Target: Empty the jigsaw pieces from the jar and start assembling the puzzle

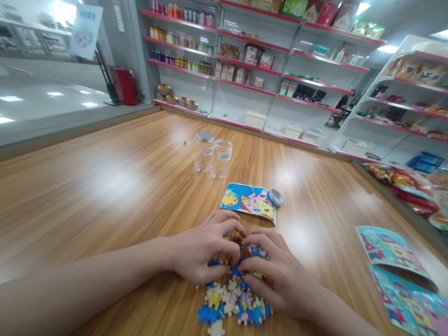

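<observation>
A loose pile of jigsaw puzzle pieces [230, 298] lies on the wooden table in front of me, some blue and printed, others showing plain backs. My left hand [208, 248] rests over the pile's left side, fingers curved and apart. From the right, my right hand [276, 270] reaches over the same pile with its fingers spread and bent. Both sets of fingertips touch or hover over the pieces, and some pieces are hidden beneath them. Just beyond the hands lies a colourful cartoon picture sheet [250, 200], with a silver lid [276, 198] at its right edge.
Two clear plastic jars stand farther back: a jar with a silver lid [204, 151] and an open jar [221, 159]. Two more cartoon sheets [397, 253] lie at the right. Bagged goods [408, 188] sit beyond the right edge. Stocked shelves [252, 41] rise behind the table.
</observation>
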### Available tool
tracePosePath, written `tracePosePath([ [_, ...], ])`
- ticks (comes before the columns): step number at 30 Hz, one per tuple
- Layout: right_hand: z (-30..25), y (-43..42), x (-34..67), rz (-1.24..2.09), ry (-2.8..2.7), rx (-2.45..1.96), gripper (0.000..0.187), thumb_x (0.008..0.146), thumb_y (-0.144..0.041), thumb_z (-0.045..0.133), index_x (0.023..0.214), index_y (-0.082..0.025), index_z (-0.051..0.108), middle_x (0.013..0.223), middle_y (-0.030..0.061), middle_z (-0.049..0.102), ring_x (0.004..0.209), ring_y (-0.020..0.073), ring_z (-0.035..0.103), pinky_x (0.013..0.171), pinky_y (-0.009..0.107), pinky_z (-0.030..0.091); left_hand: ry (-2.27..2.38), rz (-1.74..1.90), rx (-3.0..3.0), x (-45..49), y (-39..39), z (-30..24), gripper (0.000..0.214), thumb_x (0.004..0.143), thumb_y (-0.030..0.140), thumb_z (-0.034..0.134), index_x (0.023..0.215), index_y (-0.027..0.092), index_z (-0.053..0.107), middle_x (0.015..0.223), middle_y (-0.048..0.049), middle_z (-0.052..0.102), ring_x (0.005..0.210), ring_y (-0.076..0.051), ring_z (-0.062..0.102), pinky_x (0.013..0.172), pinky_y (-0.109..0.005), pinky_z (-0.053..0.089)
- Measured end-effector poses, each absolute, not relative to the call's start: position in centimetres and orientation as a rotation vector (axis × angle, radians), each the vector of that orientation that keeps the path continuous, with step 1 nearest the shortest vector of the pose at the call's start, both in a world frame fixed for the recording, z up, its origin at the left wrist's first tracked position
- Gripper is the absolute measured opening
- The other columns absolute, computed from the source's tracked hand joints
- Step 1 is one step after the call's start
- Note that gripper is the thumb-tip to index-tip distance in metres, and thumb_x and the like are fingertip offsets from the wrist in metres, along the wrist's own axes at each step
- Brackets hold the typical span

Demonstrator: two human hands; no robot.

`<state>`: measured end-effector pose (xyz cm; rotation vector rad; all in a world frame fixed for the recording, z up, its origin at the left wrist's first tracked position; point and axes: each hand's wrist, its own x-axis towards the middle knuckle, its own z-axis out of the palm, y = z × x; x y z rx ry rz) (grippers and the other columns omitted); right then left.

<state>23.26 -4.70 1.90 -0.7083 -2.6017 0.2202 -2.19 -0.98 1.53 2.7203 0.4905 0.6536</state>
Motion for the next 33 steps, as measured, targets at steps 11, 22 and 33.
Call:
tracePosePath([
  [11,1.75,-4.67,23.33,0.223,-2.587,-0.708,0.016,0.094,-0.023,0.061,0.107,-0.025,0.070,0.125,0.0091,0.054,0.129,0.0294,0.043,0.106,0.050,0.041,0.432,0.686,2.735,-2.17,-0.99,1.56,0.016,0.076,0.017,0.071,0.091,0.023,0.070,0.126,-0.0089,0.053,0.132,-0.033,0.041,0.118,-0.054,0.033],
  [22,1.57,-4.54,23.37,0.207,-2.566,-0.733,0.013,0.093,-0.022,0.061,0.103,-0.025,0.070,0.124,0.0087,0.056,0.128,0.0293,0.045,0.105,0.050,0.042,0.414,0.704,2.736,-2.12,-0.97,1.55,0.018,0.075,0.018,0.070,0.093,0.021,0.070,0.124,-0.0099,0.054,0.129,-0.032,0.043,0.118,-0.054,0.033],
  [33,1.28,-4.38,23.43,0.130,-2.463,-0.821,0.009,0.091,-0.018,0.062,0.095,-0.022,0.069,0.119,0.0095,0.058,0.121,0.0285,0.049,0.104,0.050,0.043,0.424,0.750,2.726,-2.05,-0.90,1.47,0.018,0.073,0.015,0.068,0.090,0.020,0.071,0.124,-0.0108,0.056,0.126,-0.032,0.044,0.118,-0.055,0.033],
])
